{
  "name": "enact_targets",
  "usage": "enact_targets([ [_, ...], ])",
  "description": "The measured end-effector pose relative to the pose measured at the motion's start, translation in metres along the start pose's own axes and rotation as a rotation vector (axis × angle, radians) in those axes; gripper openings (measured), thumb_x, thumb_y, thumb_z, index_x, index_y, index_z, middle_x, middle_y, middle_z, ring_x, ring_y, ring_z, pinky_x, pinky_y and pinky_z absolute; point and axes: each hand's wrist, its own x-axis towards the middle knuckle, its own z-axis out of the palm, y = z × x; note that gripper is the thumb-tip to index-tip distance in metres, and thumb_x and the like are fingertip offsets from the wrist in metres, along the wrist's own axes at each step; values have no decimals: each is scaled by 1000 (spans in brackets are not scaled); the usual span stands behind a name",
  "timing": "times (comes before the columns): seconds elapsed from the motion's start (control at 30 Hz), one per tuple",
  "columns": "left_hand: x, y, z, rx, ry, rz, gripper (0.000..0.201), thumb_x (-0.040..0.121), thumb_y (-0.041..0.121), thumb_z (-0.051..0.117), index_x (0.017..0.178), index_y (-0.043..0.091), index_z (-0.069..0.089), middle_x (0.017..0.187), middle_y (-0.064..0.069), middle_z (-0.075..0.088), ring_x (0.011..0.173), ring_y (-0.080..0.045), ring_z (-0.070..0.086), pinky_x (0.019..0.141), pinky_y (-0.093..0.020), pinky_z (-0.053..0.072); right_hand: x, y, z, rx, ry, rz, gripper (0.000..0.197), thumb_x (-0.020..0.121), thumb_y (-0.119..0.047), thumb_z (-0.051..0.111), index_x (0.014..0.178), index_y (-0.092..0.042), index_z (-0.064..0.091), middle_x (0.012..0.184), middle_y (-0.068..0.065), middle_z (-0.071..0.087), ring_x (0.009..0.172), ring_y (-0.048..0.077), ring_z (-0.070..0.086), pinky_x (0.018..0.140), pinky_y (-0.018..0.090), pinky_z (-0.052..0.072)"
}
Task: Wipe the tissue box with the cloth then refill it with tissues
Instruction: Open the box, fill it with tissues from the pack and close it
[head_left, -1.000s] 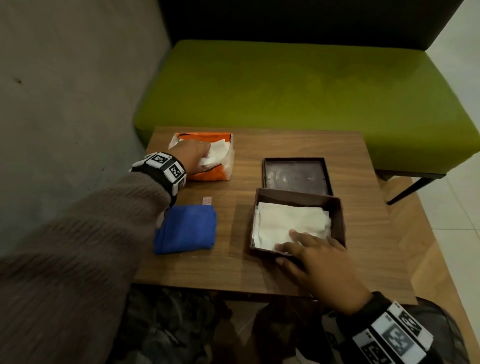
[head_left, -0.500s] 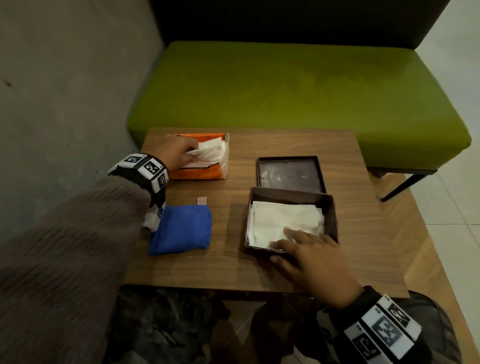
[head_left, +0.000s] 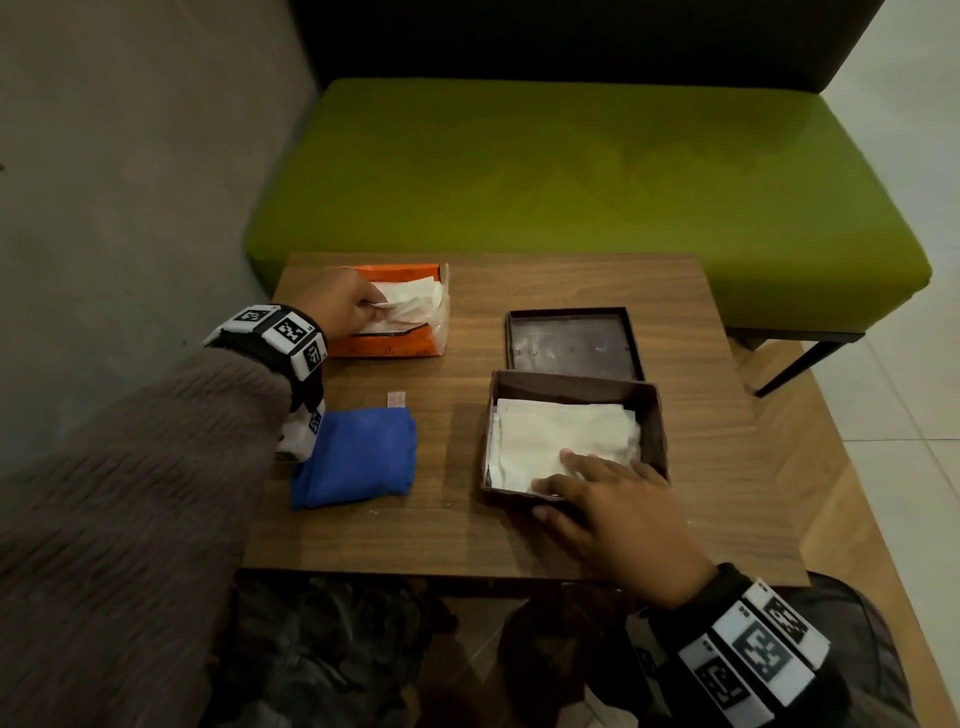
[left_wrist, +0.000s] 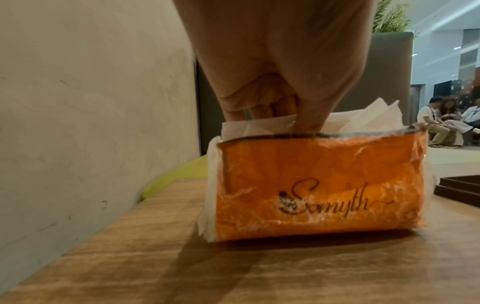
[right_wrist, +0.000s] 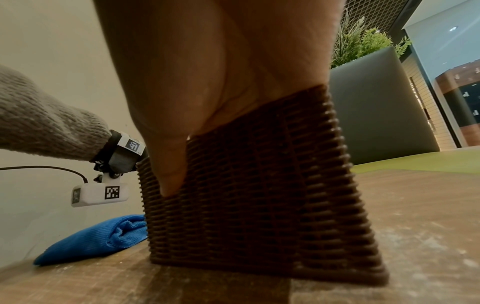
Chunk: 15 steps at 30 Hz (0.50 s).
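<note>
Our left fingers (left_wrist: 309, 115) pinch white tissues (head_left: 410, 299) in the orange pack (head_left: 387, 340) (far-left on the surface (head_left: 467, 540)). Our right hand (head_left: 618, 512) lies flat, fingers straight on the tissues filling the brown tissue box (head_left: 655, 415), thumb outside its near wall. The lid (head_left: 571, 343) sits just behind; the blue cloth (head_left: 358, 460) lies folded left of the box.

Glossy, crinkled plastic on the orange tissue pack (left_wrist: 322, 185), soft matt paper tissues (head_left: 561, 436) inside. Ribbed woven texture on the brown tissue box (right_wrist: 259, 185). Fuzzy blue cloth (head_left: 358, 457). Smooth wood-grain table (head_left: 519, 530).
</note>
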Motion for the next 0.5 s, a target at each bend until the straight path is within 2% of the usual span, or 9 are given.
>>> enact_targets([
  [0.07, 2, -3, -1, 12, 41, 1, 21, 88, 18, 62, 106, 13, 71, 102, -11, 71, 91, -27, 62, 74, -30, 43, 2, 2, 3, 39, -33, 52, 43, 82, -61, 36, 93, -43, 73, 104, -4, 74, 87, 16, 73, 69, 43, 57],
  [0.13, 2, -6, -5, -10, 115, -17, 22, 89, 20, 60, 107, 17, 71, 96, -13, 72, 83, -30, 64, 76, -40, 51, 3, 3, 5, 48, -39, 48, 41, 81, -60, 37, 90, -43, 73, 101, -4, 75, 84, 16, 73, 66, 41, 57],
  [0.23, -1, -6, -13, -88, 241, -19, 23, 90, 15, 57, 109, 13, 70, 89, -18, 71, 77, -34, 64, 72, -42, 52, 4, 4, 8, 9, 3, 20, 40, 80, -60, 37, 88, -44, 73, 98, -6, 75, 81, 14, 73, 63, 39, 57],
  [0.33, -3, -8, -19, -96, 331, 2, 18, 90, 13, 56, 96, 6, 71, 83, -22, 68, 78, -36, 62, 67, -41, 48, 4, 4, 9, 24, -22, 40, 39, 80, -60, 38, 88, -45, 73, 98, -7, 75, 81, 13, 73, 64, 40, 57],
  [0.43, -7, -11, -24, -108, 443, -18, 20, 90, 14, 55, 87, -1, 68, 74, -28, 62, 70, -38, 58, 59, -38, 37, 4, 5, 10, 0, 11, 13, 43, 81, -61, 35, 93, -44, 73, 104, -4, 74, 88, 16, 73, 70, 43, 57],
  [0.5, -11, -12, -28, -140, 516, -26, 23, 90, 14, 53, 87, -4, 67, 75, -30, 62, 70, -39, 58, 60, -38, 37, 4, 5, 10, 11, 9, -20, 58, 81, -65, 23, 109, -43, 69, 125, -2, 67, 110, 19, 67, 88, 48, 50],
])
